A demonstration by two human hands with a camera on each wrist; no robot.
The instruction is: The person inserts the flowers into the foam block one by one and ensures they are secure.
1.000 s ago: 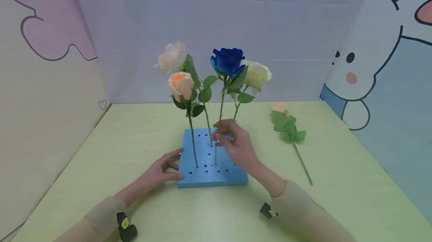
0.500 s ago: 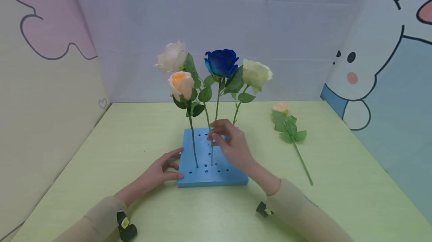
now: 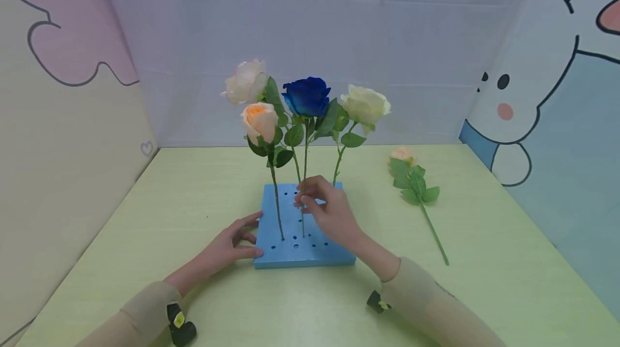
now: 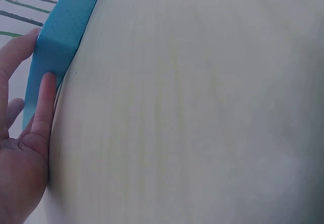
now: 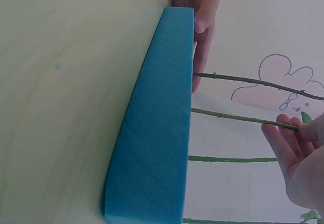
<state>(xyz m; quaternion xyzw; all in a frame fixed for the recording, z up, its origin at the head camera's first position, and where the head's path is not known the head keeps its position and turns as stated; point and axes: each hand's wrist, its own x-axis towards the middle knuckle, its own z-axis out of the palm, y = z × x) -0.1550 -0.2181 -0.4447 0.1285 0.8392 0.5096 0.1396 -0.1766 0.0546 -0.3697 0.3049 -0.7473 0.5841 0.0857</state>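
My right hand (image 3: 331, 210) pinches the stem of a blue rose (image 3: 307, 97) between thumb and fingers. In the right wrist view that stem (image 5: 238, 117) meets the top face of a blue foam block (image 3: 322, 255) dotted with holes. My left hand (image 3: 227, 242) rests against the block's left side, fingers extended along its edge; the left wrist view shows a fingertip (image 4: 48, 79) on the side face. A peach rose (image 3: 261, 124), a pale pink rose (image 3: 246, 82) and a cream rose (image 3: 366, 105) stand upright in the block around the blue one.
Another peach rose (image 3: 415, 180) lies on the pale green table (image 3: 194, 185) to the right, its stem toward the front. A white cloth backdrop (image 3: 310, 24) closes off the back, and walls with cartoon drawings flank both sides.
The blue rose has moved left and its bloom now sits slightly lower, with my right hand moving left along with it. My left hand and the block have stayed put.
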